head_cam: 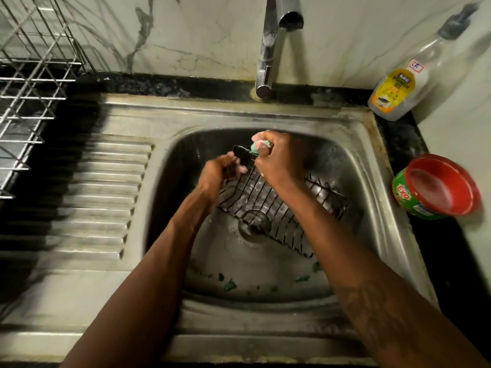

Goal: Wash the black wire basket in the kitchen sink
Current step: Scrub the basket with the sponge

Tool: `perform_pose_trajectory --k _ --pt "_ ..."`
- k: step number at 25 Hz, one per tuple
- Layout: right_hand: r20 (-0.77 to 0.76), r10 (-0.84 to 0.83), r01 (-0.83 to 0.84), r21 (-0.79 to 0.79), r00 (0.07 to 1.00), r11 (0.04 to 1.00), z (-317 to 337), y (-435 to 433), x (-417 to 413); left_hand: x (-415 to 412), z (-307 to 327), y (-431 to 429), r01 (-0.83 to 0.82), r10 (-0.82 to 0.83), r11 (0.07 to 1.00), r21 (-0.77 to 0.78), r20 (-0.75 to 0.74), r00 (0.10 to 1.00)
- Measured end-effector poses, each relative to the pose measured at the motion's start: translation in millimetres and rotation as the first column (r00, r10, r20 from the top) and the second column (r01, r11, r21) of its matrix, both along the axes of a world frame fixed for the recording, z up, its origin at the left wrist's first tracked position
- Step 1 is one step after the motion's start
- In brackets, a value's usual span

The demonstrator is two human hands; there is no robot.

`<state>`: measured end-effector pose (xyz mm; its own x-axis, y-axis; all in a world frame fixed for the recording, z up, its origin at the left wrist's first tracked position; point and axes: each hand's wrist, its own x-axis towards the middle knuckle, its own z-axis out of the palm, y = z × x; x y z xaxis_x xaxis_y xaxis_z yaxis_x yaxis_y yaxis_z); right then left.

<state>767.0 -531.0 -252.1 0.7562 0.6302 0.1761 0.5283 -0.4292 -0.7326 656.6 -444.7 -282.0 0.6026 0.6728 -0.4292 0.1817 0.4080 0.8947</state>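
**Scrubbing the black wire basket (292,224) in the sink (372,160)**

At nine o'clock, a steel dish rack (34,83) on the counter. Just left of centre, gripped by the left hand (220,173), fingers curled round the basket's raised far edge. Tilted over the drain, lower edge down near the basin floor. Toward twelve o'clock, scrubbed by the right hand (279,160), clenched on a soapy sponge (261,142). Probably light, stiff and slippery with suds; safest taken by the thicker rim wire. At three o'clock, a red soap tub (438,187).

White marble wall (212,35); black counter (446,248); chrome dish rack (34,80) left.
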Motion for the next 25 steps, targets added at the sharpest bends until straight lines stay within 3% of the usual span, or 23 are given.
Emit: perform_pose_trajectory --k 2,4,7,11,14,17,22,25 --pt "0.152 0.115 -0.127 0.073 0.982 0.989 8.1 0.3 -7.5 -7.1 2.8 7.0 -0.091 0.150 0.965 -0.248 0.231 0.961" --pt "0.248 0.185 -0.222 0.130 0.951 0.966 6.8 -1.1 -13.9 -15.7 2.6 12.6 -0.073 0.179 0.932 -0.356 0.274 0.945" --pt "0.283 0.193 -0.224 0.083 0.940 0.971 -1.4 -3.8 -27.2 -18.7 -7.7 10.0 -0.110 0.156 0.946 -0.305 0.133 0.979" --pt "0.436 0.064 -0.034 -0.075 0.898 0.997 -7.9 -16.3 -42.0 -24.3 -13.7 -0.8 -0.079 0.062 0.957 -0.281 -0.069 0.996" --pt "0.438 -0.009 0.015 -0.012 0.899 1.000 -7.0 -15.3 -39.7 -24.2 -12.9 -1.5 -0.129 0.095 0.964 -0.232 -0.152 0.984" --pt "0.433 0.166 -0.155 -0.063 0.886 0.986 -10.5 3.5 -43.9 -22.3 -12.9 -4.3 -0.221 0.205 0.930 -0.295 -0.084 0.975" --pt "0.085 0.464 -0.446 -0.166 0.882 0.879 11.3 5.1 -32.1 -18.6 -15.1 -17.4 -0.293 0.271 0.941 -0.171 -0.141 0.952" --pt "0.182 0.391 -0.342 -0.247 0.902 0.907 13.6 1.3 -5.2 -16.4 -20.1 -19.2 -0.312 0.293 0.947 -0.073 -0.199 0.935"
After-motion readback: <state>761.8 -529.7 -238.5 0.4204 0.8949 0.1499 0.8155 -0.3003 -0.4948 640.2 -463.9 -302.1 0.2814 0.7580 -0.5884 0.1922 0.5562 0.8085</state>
